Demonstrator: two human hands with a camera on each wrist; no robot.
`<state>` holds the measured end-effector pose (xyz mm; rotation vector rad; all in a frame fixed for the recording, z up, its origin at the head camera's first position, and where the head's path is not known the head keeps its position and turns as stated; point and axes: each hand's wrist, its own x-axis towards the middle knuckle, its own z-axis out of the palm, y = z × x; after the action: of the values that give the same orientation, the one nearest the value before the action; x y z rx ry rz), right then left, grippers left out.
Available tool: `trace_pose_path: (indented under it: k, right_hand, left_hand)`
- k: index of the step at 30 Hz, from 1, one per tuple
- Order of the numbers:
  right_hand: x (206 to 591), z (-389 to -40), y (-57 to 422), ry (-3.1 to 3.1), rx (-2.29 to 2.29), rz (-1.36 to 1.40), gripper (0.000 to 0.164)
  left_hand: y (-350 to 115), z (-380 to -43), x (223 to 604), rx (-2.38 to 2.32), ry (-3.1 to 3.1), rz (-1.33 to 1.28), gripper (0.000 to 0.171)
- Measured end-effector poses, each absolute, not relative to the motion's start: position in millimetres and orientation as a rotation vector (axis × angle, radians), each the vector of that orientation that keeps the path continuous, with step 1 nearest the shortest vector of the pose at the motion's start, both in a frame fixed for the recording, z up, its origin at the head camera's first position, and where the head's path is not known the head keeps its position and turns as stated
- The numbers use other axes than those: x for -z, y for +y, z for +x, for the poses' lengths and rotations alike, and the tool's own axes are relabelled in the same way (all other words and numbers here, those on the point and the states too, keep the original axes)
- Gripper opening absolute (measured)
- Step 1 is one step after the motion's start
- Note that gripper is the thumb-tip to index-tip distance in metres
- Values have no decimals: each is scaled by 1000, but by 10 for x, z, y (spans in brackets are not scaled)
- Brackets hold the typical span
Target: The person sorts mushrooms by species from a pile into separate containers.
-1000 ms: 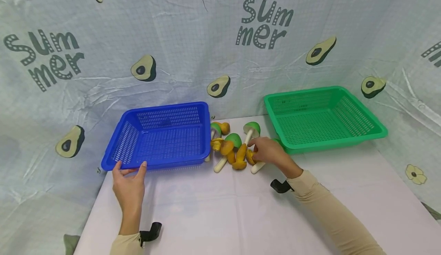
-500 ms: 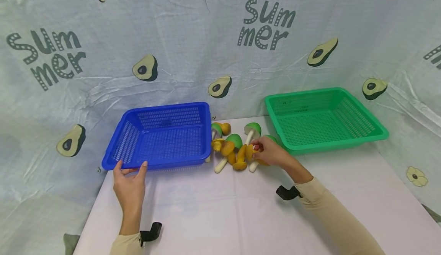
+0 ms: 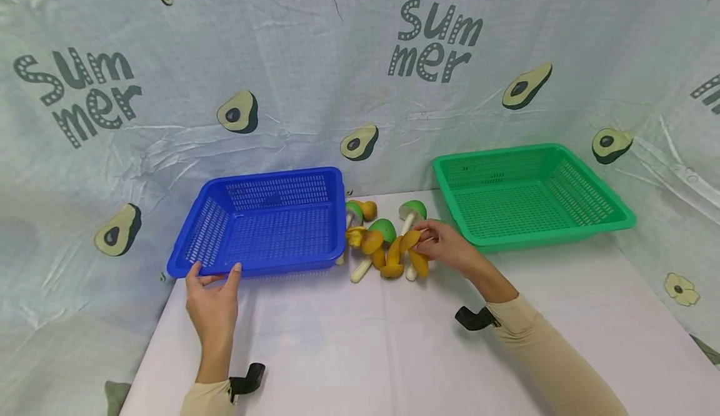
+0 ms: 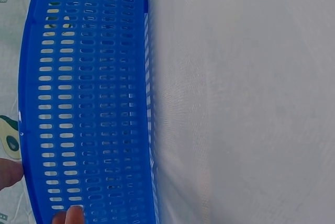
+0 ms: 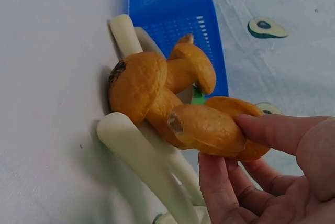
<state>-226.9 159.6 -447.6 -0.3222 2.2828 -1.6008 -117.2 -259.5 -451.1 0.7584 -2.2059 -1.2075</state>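
Your right hand (image 3: 447,247) pinches a mushroom (image 5: 209,130), stem apparently toward you, right of the blue basket (image 3: 292,265) your left hand (image 3: 212,307) grips.

The basket (image 3: 304,265) at centre left is blue, the one (image 3: 554,235) at right green; central mushrooms (image 3: 392,258) are orange or green-capped with creamy stems (image 5: 138,153); the pale backdrop (image 3: 315,60) carries avocados and grey "summer" lettering (image 3: 427,60).

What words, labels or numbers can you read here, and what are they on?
"sum mer": backdrop cloth, upper left.
"sum mer": same cloth, upper right of centre.
Lettering at the head view's right edge: cut off.
Wrist views: partial cloth lettering only.
Blue basket, green basket: none readable.
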Motion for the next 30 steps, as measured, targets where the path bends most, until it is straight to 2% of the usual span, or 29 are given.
trace_pose_path:
  k: [15,30]
  right_hand:
    - [4318,-2242,1530,2268,1769,-179,42]
    - [4153,-2299,1389,2157,1865,-221,43]
  left_hand:
    - [-2536,-1163,4552,1229,-2166,799,88]
    - [-2526,-1202,4581,1300,-2084,747,84]
